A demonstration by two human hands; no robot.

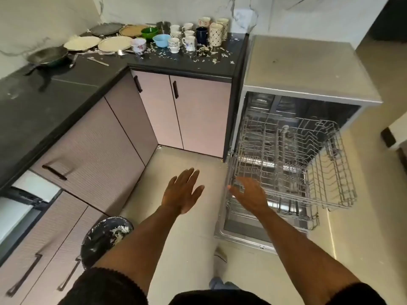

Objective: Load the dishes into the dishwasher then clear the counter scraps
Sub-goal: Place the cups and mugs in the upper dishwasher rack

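The person's left hand is hovering over the floor at the lower centre of the frame, its grip open, fingers spread and holding nothing. The right hand is reaching toward the front left corner of the upper rack, its grip loose with fingers extended; whether the fingertips are touching the wire I cannot tell.

That rack is standing pulled out from the dishwasher at the right of the frame, bare grey wire with nothing loaded, and a lower rack is showing beneath it over the dropped door.

The dishes are sitting on the dark worktop at the upper centre: a cluster of white and patterned cups, a dark blue mug, a light blue bowl, a green bowl, and several flat plates to their left. A dark pan is resting at the upper left. Pale scraps are lying scattered among and in front of the cups. A black bin holding white scraps is standing at the lower left.
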